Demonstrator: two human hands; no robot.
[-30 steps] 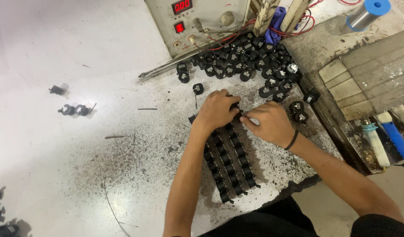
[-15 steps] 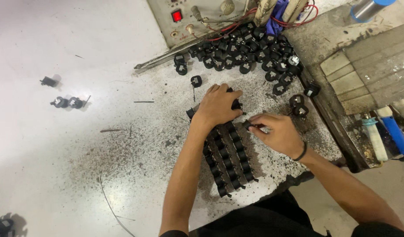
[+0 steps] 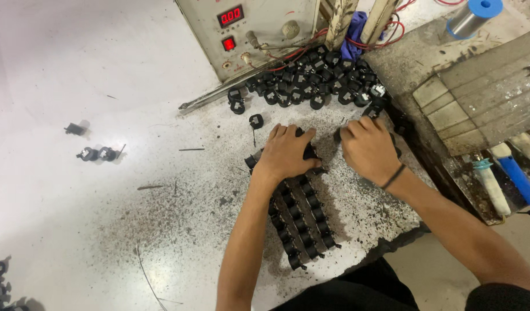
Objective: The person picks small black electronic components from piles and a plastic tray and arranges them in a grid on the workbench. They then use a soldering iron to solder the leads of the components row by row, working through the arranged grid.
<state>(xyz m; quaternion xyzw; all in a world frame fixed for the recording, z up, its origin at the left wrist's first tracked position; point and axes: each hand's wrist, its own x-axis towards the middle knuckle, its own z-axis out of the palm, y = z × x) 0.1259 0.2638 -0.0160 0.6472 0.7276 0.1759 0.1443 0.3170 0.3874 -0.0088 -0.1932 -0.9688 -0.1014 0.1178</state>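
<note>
Rows of small black plastic bobbins (image 3: pixel 302 222), packed side by side, lying near the front edge of the speckled white worktable (image 3: pixel 103 69), reaching back under the left hand (image 3: pixel 288 152). Left hand pressed flat on the far end of those rows, fingers spread, nothing clasped. Right hand (image 3: pixel 368 148) shifted since a moment ago: then low beside the left hand and pinching something thin, now further back towards the loose heap of black bobbins (image 3: pixel 311 86) by the grey control box with red digits (image 3: pixel 247 29) at the rear edge. Judged a reach for more pieces to extend the rows. Right fingers curled downward, grip impossible to tell. Far ends of rows hidden beneath the left palm; black clutter at front left corner cut off.
</note>
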